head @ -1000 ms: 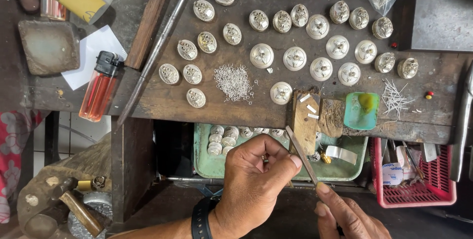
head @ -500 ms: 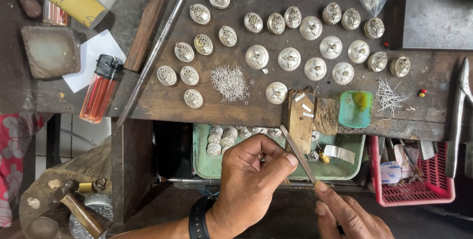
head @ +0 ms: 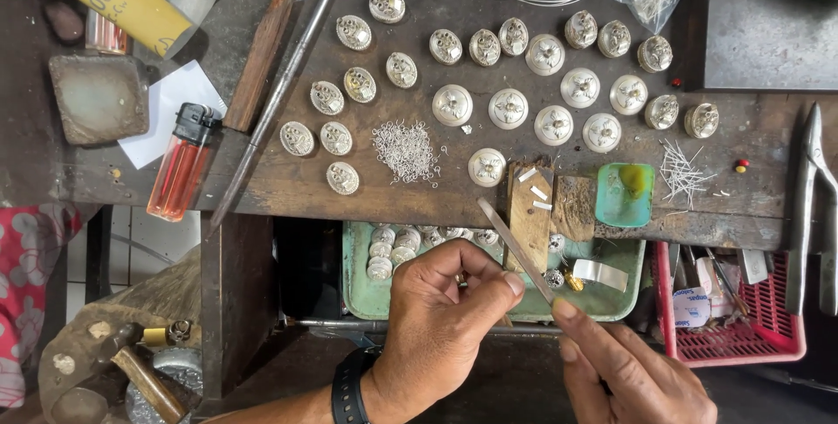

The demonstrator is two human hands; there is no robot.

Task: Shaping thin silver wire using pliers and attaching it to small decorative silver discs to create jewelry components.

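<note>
Small metal piece: you pinch it between the thumb and fingers of your left hand, mostly hidden by them. Your right hand grips a flat file, its blade slanting up and away from your fingertips, just beside the piece. Ahead of both hands sits a green tray of silver buttons.

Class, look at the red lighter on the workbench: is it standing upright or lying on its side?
Lying on its side. The red lighter rests flat along the wooden bench, black cap pointing away from the person, beside a white paper.
</note>
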